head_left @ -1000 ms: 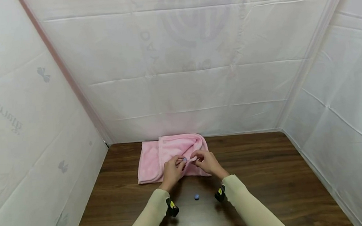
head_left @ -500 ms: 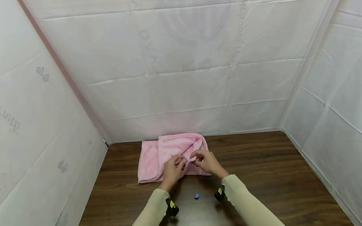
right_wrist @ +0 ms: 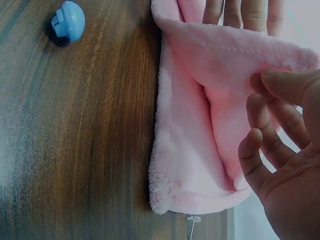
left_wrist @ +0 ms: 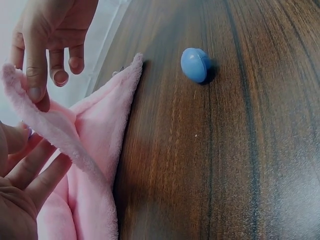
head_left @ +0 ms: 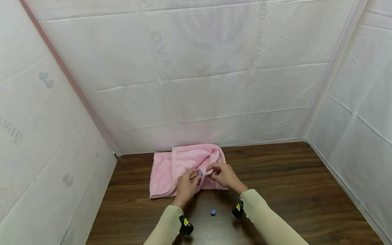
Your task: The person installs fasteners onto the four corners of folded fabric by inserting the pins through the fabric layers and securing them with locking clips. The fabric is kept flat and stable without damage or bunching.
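Observation:
A folded pink plush cloth (head_left: 185,160) lies against the back wall. Between its fingertips my left hand (head_left: 186,183) pinches a small blue-purple piece (head_left: 200,173); a thin pale line runs from it toward the cloth. My right hand (head_left: 224,175) pinches a raised edge of the cloth between thumb and index finger, its other fingers loosely bent in the right wrist view. The lifted fabric hides most of the left fingertips there. A rounded blue plastic piece (left_wrist: 195,65), with a stepped underside in the right wrist view, lies on the table nearer the person.
The dark wooden table (head_left: 276,201) ends at a white fabric wall (head_left: 215,97) behind, with more white fabric at both sides. A small clear-headed thing with a thin shaft (right_wrist: 193,220) shows beside the cloth's far edge. Black cameras sit at both wrists.
The blue-purple piece at my left fingertips has shifted slightly and shows more fully, with the thin line beside it now visible. Both hands and the cloth otherwise stay nearly still.

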